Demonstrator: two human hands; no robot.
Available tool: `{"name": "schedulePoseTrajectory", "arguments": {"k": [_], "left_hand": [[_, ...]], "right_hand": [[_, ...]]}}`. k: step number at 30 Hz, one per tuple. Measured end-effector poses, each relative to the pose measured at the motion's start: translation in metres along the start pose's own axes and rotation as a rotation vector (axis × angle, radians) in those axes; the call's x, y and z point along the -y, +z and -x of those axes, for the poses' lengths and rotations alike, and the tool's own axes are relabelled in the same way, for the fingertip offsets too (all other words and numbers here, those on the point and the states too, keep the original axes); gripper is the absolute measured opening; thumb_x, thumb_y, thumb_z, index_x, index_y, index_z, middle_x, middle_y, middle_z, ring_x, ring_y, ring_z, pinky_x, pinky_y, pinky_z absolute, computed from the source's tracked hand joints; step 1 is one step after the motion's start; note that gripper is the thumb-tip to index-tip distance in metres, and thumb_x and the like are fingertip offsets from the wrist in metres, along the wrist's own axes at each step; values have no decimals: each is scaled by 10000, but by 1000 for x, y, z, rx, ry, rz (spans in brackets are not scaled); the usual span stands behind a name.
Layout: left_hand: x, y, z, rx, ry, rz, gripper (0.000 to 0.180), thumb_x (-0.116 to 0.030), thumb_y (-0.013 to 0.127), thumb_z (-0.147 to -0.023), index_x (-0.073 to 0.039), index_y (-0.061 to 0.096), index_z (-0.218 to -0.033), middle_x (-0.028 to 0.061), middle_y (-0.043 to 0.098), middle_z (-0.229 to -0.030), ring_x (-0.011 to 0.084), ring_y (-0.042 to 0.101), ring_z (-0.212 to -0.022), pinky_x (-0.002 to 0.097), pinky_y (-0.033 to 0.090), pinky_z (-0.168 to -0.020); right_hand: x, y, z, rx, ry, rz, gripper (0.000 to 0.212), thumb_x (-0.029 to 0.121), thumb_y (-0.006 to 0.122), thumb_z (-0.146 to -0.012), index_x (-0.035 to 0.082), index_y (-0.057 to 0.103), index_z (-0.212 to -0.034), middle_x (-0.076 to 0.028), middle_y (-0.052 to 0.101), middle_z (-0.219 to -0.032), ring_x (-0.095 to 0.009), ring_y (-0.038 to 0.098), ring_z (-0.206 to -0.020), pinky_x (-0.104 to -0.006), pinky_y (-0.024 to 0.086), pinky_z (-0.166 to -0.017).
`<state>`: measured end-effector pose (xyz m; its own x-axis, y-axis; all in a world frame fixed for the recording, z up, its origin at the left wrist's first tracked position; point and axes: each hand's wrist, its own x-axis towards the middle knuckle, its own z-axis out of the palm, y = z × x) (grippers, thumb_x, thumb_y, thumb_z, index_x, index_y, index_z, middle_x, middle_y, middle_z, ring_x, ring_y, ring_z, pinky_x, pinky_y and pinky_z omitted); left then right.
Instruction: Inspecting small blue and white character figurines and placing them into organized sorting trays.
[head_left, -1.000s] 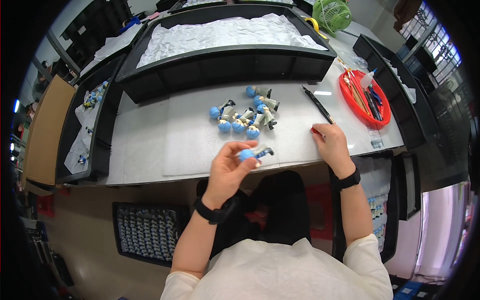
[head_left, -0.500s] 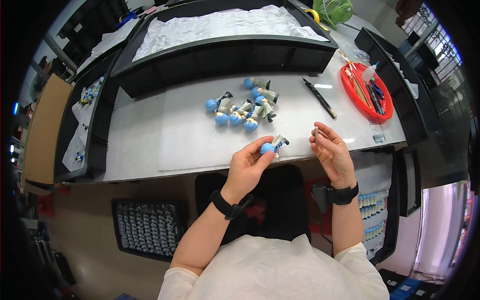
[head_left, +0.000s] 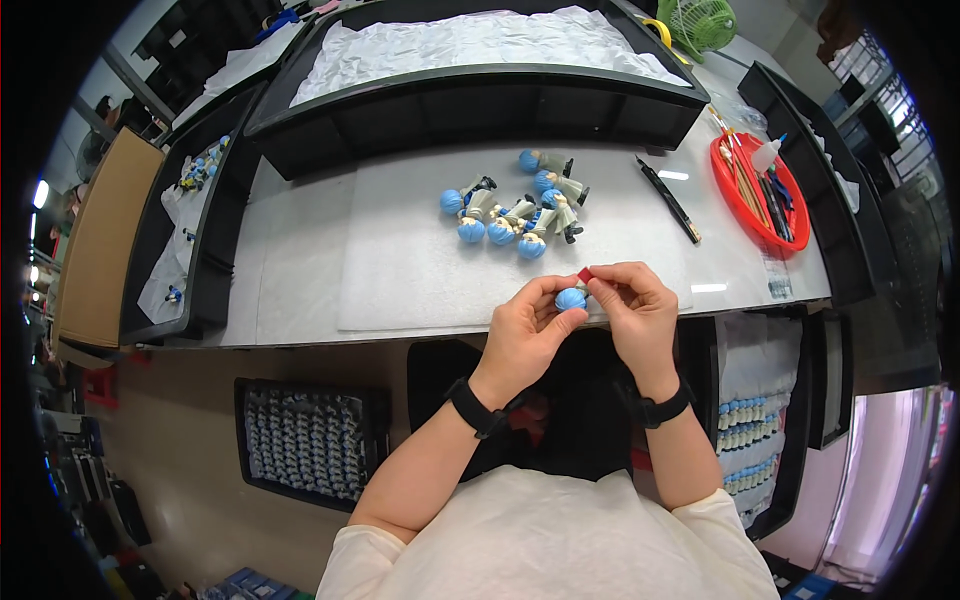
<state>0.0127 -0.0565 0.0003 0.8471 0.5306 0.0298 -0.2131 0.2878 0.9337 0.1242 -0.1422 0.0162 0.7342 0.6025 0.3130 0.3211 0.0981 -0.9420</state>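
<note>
My left hand point(head_left: 527, 330) is closed around a small figurine with a blue head point(head_left: 571, 299), held just over the table's near edge. My right hand point(head_left: 642, 312) pinches a small flat red piece point(head_left: 585, 274) against the figurine's far side; what it is made of is too small to tell. Fingers hide most of the figurine's body. Farther back on a white sheet point(head_left: 400, 290) lies a loose cluster of similar blue-headed figurines point(head_left: 502, 232) with pale grey coats and dark shoes.
A black pen point(head_left: 668, 199) lies right of the cluster. Beyond it, a red basket point(head_left: 719, 180) holds brushes, sticks and a small bottle. A large black tray point(head_left: 480, 105) lined with white sheeting stands at the back. Black trays with figurines flank me, and another crate point(head_left: 380, 440) sits on the floor.
My right hand has moved left to meet the figurine in my left hand, bringing its small piece against it. The piece now shows a red face. The whole view has shifted slightly.
</note>
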Motion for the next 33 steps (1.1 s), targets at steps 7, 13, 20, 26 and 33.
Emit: {"name": "schedulePoseTrajectory", "arguments": {"k": [7, 13, 20, 26, 33], "left_hand": [[1, 1, 0, 7, 37, -57, 322, 4, 584, -805, 38, 470, -1104, 83, 569, -987, 104, 553, -897, 217, 453, -806], [2, 3, -1, -23, 53, -50, 285, -1, 585, -803, 51, 480, -1063, 95, 589, -949, 107, 568, -868, 223, 476, -768], [2, 4, 0, -28, 24, -31, 292, 9, 578, -805, 49, 480, -1077, 95, 587, -954, 104, 565, -872, 217, 471, -784], [3, 2, -1, -63, 60, -86, 272, -30, 604, -799, 53, 493, -1034, 104, 611, -900, 106, 583, -827, 232, 489, -733], [1, 4, 1, -22, 57, -186, 301, 7, 596, -794, 59, 481, -1067, 95, 588, -951, 97, 562, -865, 214, 476, -773]], "right_hand": [[0, 5, -1, -66, -16, 165, 85, -31, 633, -710, 3, 628, -787, -51, 603, -706, -96, 543, -611, -205, 424, -562], [10, 8, 3, -60, 19, 150, 75, -16, 635, -715, -16, 588, -772, -43, 589, -632, -85, 532, -554, -209, 423, -520], [13, 9, 5, -60, 64, 142, 76, -16, 630, -725, -13, 560, -754, -45, 579, -620, -65, 504, -532, -207, 408, -497], [13, 9, -5, -74, 45, 256, 102, -27, 627, -720, -15, 526, -728, -47, 568, -609, -74, 527, -543, -206, 417, -502], [11, 7, -9, -84, 35, 304, 124, -28, 624, -716, -10, 501, -721, -62, 554, -602, -92, 522, -525, -227, 406, -484]]}}
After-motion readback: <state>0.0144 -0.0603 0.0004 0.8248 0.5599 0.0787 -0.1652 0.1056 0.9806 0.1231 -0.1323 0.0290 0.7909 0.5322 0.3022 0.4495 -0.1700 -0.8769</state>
